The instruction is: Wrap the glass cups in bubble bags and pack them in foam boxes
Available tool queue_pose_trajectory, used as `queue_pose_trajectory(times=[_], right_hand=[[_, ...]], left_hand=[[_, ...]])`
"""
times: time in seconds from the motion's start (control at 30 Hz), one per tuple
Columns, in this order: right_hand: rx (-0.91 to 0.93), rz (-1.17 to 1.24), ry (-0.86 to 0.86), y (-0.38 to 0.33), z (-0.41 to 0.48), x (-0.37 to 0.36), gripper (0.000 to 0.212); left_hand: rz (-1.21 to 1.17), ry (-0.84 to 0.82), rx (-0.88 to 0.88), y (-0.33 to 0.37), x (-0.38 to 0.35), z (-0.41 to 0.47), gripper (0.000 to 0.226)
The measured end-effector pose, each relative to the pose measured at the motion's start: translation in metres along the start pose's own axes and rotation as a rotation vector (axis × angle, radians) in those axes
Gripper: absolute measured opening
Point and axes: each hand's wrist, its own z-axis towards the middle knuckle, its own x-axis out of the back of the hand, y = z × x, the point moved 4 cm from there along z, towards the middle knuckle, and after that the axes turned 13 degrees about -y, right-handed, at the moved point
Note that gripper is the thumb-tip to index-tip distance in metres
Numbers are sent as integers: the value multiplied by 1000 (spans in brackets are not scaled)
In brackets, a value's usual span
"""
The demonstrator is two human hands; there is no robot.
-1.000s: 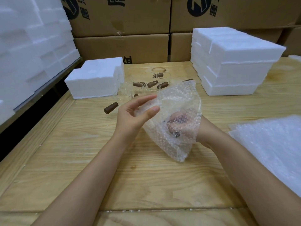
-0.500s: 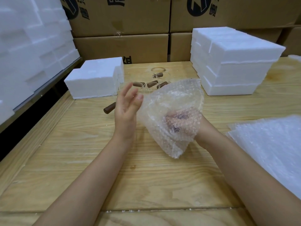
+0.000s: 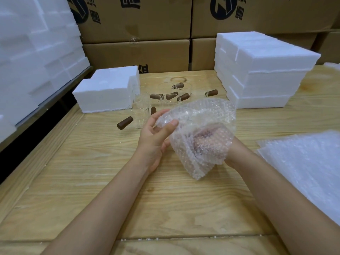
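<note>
1. A single head-worn wide-angle camera is looking forward and down from above the wooden table (image 3: 95, 173).
2. It is sitting close over the left hand (image 3: 154, 138) and the right hand (image 3: 233, 153), with both forearms entering from the bottom edge.
3. It is facing stacked cardboard boxes (image 3: 136, 52) at the table's far side.
4. No second view is sharing the scene.

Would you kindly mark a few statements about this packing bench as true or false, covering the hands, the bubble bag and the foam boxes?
1. The right hand is inside the bubble bag. True.
2. The left hand rests flat on the table. False: it pinches the bag's upper edge.
3. Unwrapped glass cups stand between the foam boxes. True.
4. The spare bubble bags lie at the person's left. False: they lie at the right.
5. Cardboard cartons stand behind the table. True.
</note>
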Motion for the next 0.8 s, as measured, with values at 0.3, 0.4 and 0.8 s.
queue_pose_trajectory(times=[0.3, 0.4, 0.8], right_hand=[[203, 458, 409, -8, -14, 55, 14], [291, 637, 606, 3, -17, 74, 43], [308, 549, 376, 12, 9, 39, 4]], left_hand=[[-122, 21, 79, 0, 6, 0, 73], [-206, 37, 60, 2, 6, -2, 86], [-225, -57, 80, -3, 12, -1, 65]])
